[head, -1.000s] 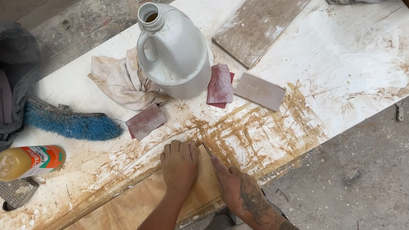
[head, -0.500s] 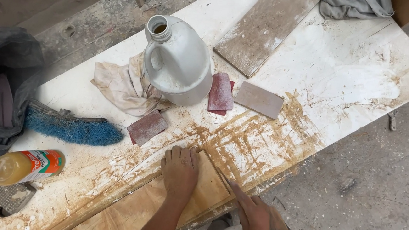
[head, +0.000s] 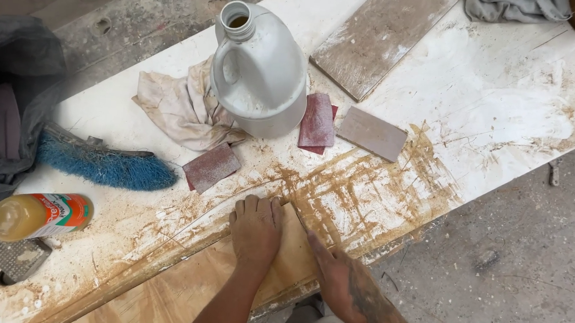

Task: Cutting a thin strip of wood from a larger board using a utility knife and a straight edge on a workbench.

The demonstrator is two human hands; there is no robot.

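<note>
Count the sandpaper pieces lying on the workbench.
3. One reddish sandpaper piece sits left of the white jug, a second reddish piece right of it, and a grey piece further right. More may be hidden.

Soft, even daylight; the white jug casts only a faint shadow beside itself. Sharp around the jug, no glare, darker toward the upper-left corner.

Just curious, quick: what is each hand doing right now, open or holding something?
Left hand: open, flat on the wooden panel, holding nothing.
Right hand: open, fingers along the panel's edge, holding nothing.
</note>
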